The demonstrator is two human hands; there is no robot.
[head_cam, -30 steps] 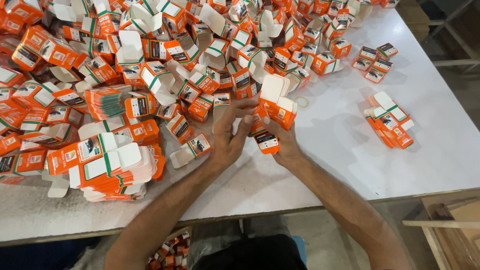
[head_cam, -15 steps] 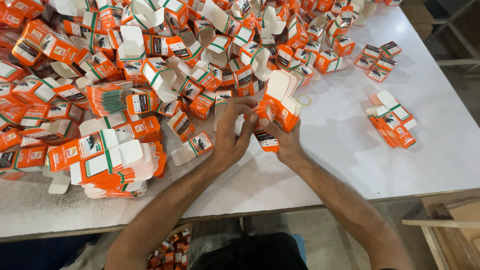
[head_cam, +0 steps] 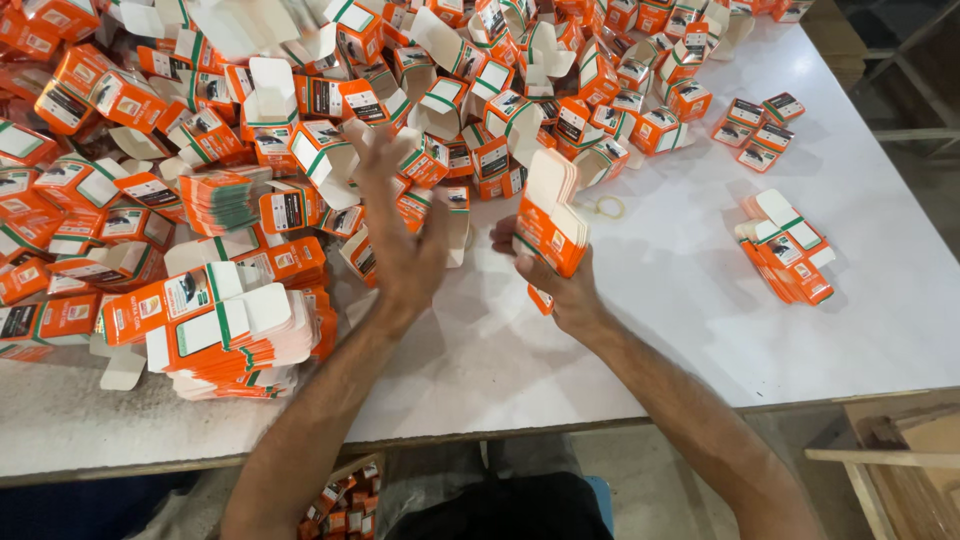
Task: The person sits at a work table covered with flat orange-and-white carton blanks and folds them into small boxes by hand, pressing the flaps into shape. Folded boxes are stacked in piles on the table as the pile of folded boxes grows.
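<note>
Now left hand (head_cam: 405, 250) lifted off, fingers spread open, right hand (head_cam: 560, 285) alone gripping orange carton stack (head_cam: 550, 215).

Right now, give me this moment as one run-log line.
left hand: open, blurred, over loose orange cartons | right hand: grips stack of flat cartons | rubber band: on white table

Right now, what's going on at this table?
A person stands at a white table heaped with small orange-and-white cartons, some folded up, some flat. The right hand grips a stack of flat cartons. The left hand is open, fingers spread, blurred above the heap and holding nothing. A larger stack of flats lies at the left, a smaller one at the right, and a rubber band nearby.
</note>
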